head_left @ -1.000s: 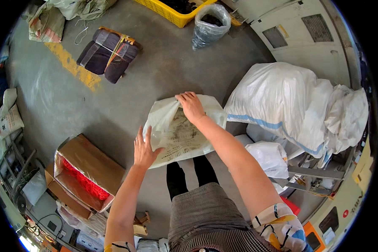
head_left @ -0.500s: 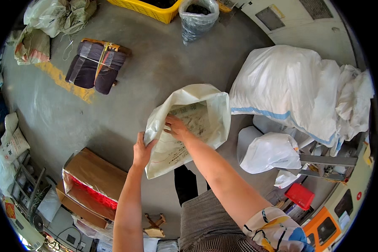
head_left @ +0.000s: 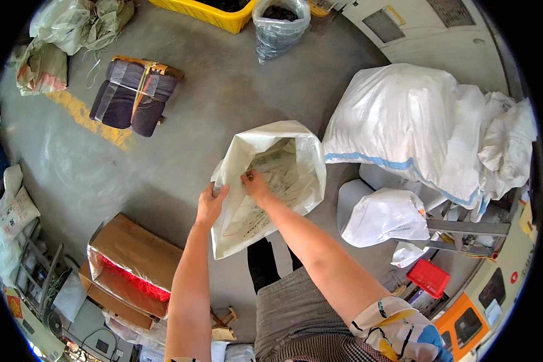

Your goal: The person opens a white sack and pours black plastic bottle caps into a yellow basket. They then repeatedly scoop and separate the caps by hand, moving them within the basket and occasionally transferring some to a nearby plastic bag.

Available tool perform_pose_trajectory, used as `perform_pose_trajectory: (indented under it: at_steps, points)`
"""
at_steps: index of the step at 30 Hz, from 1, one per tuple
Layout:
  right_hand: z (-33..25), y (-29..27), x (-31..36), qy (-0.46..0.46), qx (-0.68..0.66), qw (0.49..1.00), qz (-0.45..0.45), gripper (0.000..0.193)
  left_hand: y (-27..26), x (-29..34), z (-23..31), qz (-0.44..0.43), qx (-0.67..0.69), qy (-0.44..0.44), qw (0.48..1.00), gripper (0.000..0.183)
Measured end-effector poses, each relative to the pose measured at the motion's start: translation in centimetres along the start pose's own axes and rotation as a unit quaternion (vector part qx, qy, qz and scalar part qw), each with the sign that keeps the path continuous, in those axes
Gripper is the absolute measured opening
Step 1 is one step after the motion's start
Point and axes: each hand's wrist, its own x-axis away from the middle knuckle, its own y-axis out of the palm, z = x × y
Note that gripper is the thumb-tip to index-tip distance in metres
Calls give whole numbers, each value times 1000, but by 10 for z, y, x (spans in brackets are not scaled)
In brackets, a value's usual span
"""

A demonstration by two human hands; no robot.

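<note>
A white woven plastic sack point(head_left: 311, 163) hangs in front of me with its mouth spread wide, and faint dark print shows through on its inside. At its left edge, my left hand point(head_left: 211, 204) is closed on the sack's side, with the thumb toward the mouth. My right hand point(head_left: 257, 187) reaches into the mouth near the left inner wall. Its fingers are curled together, and what they pinch is too small to make out. The sack's lower part and bottom are hidden from view.
A strapped dark fabric bundle point(head_left: 133, 96) lies on the floor ahead left. An open cardboard box point(head_left: 136, 250) with red contents stands at the near left. A large white sack point(head_left: 398, 114) is on the right, above a smaller white bag point(head_left: 386, 217). A yellow crate point(head_left: 223, 21) sits far ahead.
My right hand's fingers have drawn in from spread to curled inside the sack. My left hand has shifted slightly right and up along the sack's edge.
</note>
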Motion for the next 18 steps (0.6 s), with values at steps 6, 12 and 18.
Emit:
perform_pose_trajectory:
  at_steps: [6, 12, 18]
  points:
    - [33, 5, -3, -90, 171, 979, 66, 43, 37, 39, 27, 219, -86, 272, 933, 11]
    - [0, -20, 10, -117, 501, 858, -3, 46, 15, 24, 22, 270, -176, 202, 925, 19]
    - [-10, -152, 25, -148, 639, 755, 28, 43, -14, 4, 6, 287, -322, 218, 875, 10]
